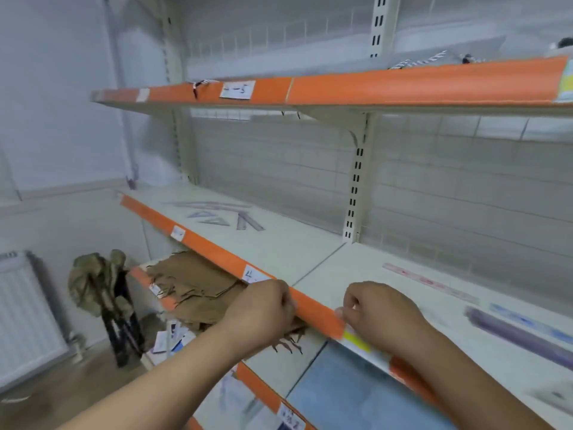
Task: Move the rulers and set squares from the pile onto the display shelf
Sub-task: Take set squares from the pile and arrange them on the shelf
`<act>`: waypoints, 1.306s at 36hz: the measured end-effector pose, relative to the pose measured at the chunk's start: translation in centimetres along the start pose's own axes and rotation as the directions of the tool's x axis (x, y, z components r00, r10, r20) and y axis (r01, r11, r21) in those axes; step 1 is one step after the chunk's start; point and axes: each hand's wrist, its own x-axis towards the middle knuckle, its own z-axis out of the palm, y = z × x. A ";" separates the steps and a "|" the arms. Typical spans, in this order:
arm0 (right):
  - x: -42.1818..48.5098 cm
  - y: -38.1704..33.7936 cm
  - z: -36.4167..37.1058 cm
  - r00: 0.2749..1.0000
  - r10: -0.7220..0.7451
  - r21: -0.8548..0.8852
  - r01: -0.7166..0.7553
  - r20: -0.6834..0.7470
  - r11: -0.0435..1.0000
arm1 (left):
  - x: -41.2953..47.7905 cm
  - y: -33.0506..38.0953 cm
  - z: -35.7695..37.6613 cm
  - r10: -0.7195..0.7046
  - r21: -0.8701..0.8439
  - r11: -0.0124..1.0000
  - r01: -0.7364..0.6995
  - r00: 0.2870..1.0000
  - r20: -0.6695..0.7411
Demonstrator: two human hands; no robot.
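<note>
The display shelf [310,252] is the middle board with an orange front strip. Clear set squares and rulers [217,215] lie flat at its far left. On the right lie a pink ruler [428,282], a blue ruler [527,321] and a purple ruler [521,339]. My left hand [263,308] and my right hand [378,315] are at the front strip, fingers curled. Each seems to pinch one end of a clear ruler [316,308] that hardly shows against the orange. The picture is blurred.
An upper shelf [372,85] with an orange strip hangs overhead. Under my hands a lower shelf holds brown fringed sheets [198,287] and a blue sheet [347,392]. A radiator [28,311] and a camouflage bundle on a black stand [102,287] are at the left.
</note>
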 end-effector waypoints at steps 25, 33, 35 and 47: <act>20.3 -20.0 7.5 0.945 -0.321 0.060 0.317 0.060 0.947 | 6.8 -21.9 -9.4 -0.257 -0.005 0.966 0.258 0.958 -0.127; 30.9 -22.1 8.8 0.957 -0.284 0.048 0.282 0.049 0.958 | 15.6 -27.0 -12.3 -0.245 0.018 0.968 0.251 0.956 -0.160; 33.1 -22.3 9.0 0.963 -0.262 0.047 0.259 0.063 0.965 | 17.4 -28.1 -12.6 -0.232 0.023 0.971 0.238 0.960 -0.156; 40.6 -21.7 11.4 0.994 -0.066 -0.035 0.069 0.084 0.997 | 27.0 -32.8 -12.2 -0.110 0.002 0.994 0.111 0.992 -0.066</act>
